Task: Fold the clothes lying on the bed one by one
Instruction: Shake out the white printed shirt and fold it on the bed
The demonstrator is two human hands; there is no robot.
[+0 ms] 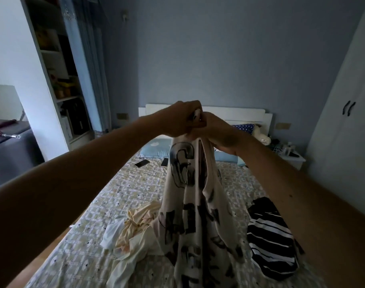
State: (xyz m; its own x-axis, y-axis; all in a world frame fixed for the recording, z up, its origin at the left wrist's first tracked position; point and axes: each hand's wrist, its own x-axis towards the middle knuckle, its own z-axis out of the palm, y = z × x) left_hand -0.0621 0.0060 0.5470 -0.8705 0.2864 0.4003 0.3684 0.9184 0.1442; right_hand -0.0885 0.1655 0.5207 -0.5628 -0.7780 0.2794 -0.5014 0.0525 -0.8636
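A cream garment printed with black shapes (190,204) is held up above the bed (123,190). Its upper edge is bunched between two hands that are raised over the bed's middle and pressed against each other. The left hand (180,119) is seen from the back, with its fingers curled tightly inward round the gathered top of the fabric (the fingertips themselves are hidden behind the hand). The right hand (218,135) is clenched in the same way on the same bunched edge, and the cloth spills out from under its curled fingers. No finger of either hand is seen straightened.

From this grip the garment hangs in long folds toward the foot of the bed. Its lower part runs out of the bottom of the view, so it cannot be told whether it touches the bed.

On the bed, toward the left edge at the foot end, a crumpled heap of pale yellow and white clothes (134,231) is left lying. Toward the right edge of the bed a black-and-white striped garment (271,240) is spread.

Farther up the bed, two dark phones (142,163) (164,162) are laid flat just below a light blue pillow (154,148). At the head of the bed a white headboard (239,115) is seen, with a dotted blue cushion (244,127) and a pale soft toy (260,136) set before it.
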